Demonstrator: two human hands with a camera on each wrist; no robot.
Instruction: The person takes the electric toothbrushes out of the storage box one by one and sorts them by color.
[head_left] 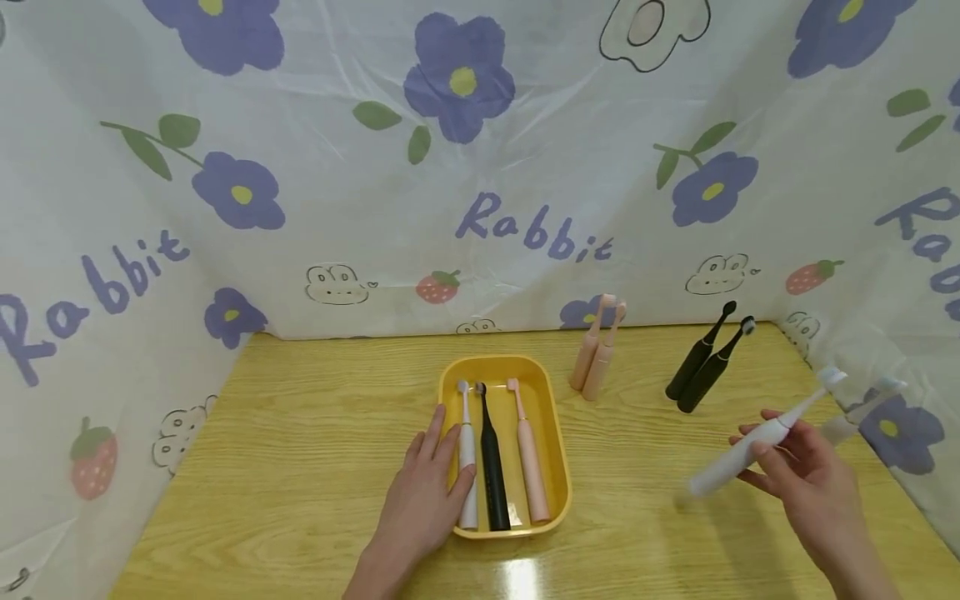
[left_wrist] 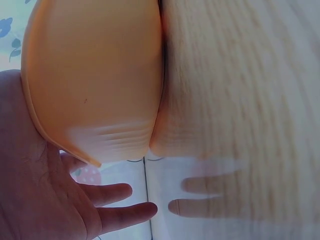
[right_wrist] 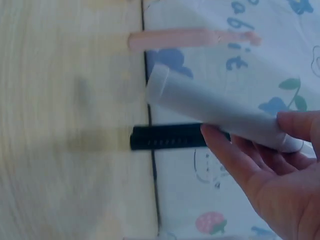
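Over the table [head_left: 300, 450], pinching a slanted white brush [head_left: 738, 462] in the right hand [head_left: 810, 475], with black brushes [head_left: 705, 383] beyond its fingertips, and resting the straight-fingered left hand [head_left: 422, 492] on the tray [head_left: 564, 492].

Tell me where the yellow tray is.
In the head view, the yellow tray sits on the table, left of the standing pink toothbrushes, with the left hand on its left rim.

Head view from above, forward and down; wrist views close, sideways-on; table [head_left: 300, 433] common to all
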